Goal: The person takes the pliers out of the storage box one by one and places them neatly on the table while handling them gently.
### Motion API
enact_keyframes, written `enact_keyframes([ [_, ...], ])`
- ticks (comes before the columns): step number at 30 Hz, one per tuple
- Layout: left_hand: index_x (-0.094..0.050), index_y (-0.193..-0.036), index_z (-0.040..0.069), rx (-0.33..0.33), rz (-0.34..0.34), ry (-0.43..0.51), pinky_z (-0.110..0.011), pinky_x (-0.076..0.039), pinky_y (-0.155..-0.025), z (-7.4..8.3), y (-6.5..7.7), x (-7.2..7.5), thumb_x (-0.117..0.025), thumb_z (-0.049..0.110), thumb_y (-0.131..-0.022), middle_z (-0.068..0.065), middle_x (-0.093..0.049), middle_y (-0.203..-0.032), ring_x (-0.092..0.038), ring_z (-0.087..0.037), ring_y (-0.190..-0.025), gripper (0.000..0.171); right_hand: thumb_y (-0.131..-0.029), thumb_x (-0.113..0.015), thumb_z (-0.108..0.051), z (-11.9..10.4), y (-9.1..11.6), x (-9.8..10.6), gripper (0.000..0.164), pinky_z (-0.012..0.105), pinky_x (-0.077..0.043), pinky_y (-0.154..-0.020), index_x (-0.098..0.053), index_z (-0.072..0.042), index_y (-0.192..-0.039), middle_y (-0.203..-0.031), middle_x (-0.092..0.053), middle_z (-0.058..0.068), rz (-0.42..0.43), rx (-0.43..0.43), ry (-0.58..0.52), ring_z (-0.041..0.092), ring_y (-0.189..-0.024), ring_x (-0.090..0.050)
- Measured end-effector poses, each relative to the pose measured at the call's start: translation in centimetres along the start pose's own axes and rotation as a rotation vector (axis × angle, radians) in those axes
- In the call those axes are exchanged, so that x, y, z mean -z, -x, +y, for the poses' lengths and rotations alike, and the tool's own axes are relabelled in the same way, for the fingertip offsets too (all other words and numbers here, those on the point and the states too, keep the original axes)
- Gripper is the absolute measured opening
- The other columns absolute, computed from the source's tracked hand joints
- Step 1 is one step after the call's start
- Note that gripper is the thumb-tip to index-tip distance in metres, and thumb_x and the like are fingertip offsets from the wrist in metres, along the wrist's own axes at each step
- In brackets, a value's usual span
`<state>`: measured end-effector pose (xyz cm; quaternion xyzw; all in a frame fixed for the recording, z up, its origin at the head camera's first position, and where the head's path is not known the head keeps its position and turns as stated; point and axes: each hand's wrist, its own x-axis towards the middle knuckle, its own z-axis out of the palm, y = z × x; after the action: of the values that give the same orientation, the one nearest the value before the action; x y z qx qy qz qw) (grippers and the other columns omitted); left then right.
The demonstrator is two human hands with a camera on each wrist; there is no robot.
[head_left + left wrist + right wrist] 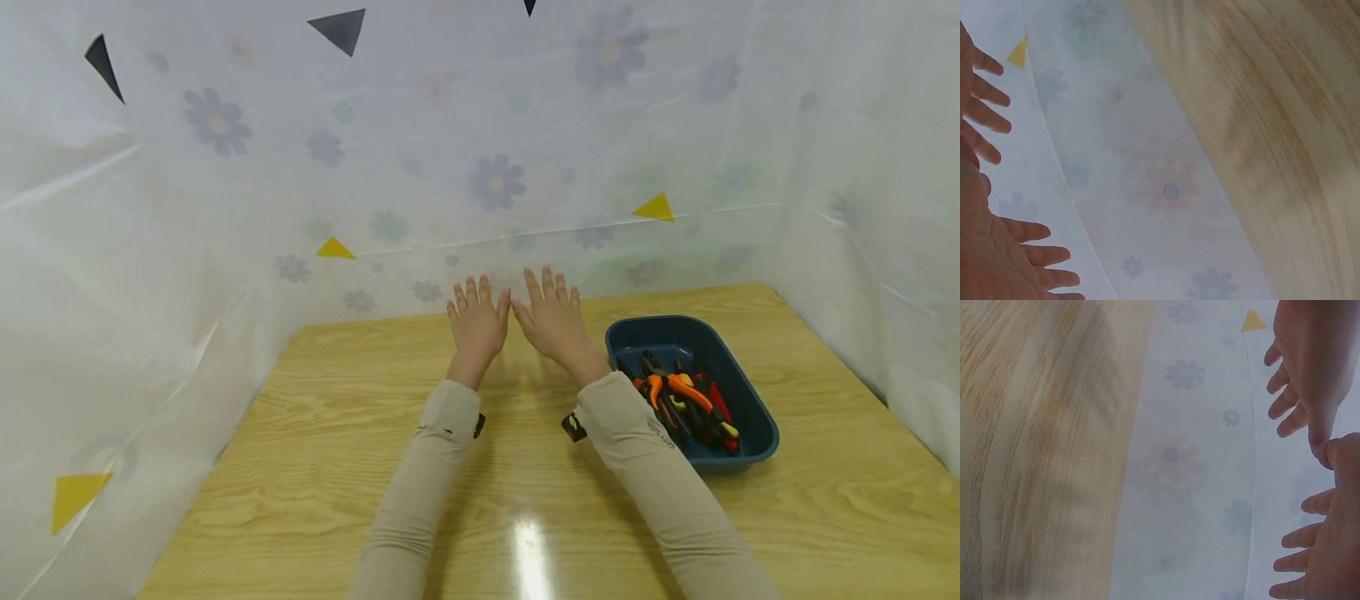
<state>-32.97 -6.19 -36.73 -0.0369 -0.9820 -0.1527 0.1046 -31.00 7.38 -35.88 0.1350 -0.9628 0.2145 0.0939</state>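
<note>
Both bare hands are stretched forward over the far part of the wooden table, side by side. The left hand (479, 325) has its fingers straight and spread, its thumb pointing toward the other hand. Beside it the right hand (553, 323) is held the same way, fingers extended and holding nothing. The two thumb tips come together in the right wrist view, where the left hand (1313, 362) appears above the right hand (1329, 550). In the left wrist view the left hand (1004, 250) shows empty, fingers apart.
A dark blue tray (757, 417) stands on the table (337, 467) to the right, close by the right forearm. In it lie pliers with orange handles (686, 390) and other hand tools with red and black parts. Flower-patterned white sheeting (420, 125) encloses the table's back and sides.
</note>
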Motion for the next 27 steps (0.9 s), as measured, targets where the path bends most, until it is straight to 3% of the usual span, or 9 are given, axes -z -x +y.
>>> enact_keyframes([
  [16, -0.020, -0.153, 0.005, -0.013, 0.023, 0.051, -0.055, -0.010, -0.114, 0.2, 0.5, 0.3, -0.010, 0.057, -0.101, -0.018, -0.021, -0.157, -0.010, -0.038, -0.145, 0.074, -0.105, -0.030, -0.041, -0.2, 0.5, 0.1, 0.062, 0.061, -0.011, -0.111, -0.012, -0.008, -0.155, -0.156, -0.010, 0.026, 0.030, 0.004, -0.025, 0.046, -0.142, -0.011],
  [27, -0.028, -0.150, 0.002, -0.041, 0.088, 0.114, -0.053, -0.018, -0.113, 0.8, 1.3, 0.9, -0.015, 0.053, -0.103, -0.020, -0.030, -0.152, -0.023, -0.040, -0.141, 0.071, -0.106, -0.027, -0.040, -0.5, 1.1, 0.7, 0.061, 0.059, -0.014, -0.112, -0.012, -0.006, -0.154, -0.156, -0.011, 0.026, 0.059, 0.025, -0.063, 0.044, -0.143, -0.012],
])
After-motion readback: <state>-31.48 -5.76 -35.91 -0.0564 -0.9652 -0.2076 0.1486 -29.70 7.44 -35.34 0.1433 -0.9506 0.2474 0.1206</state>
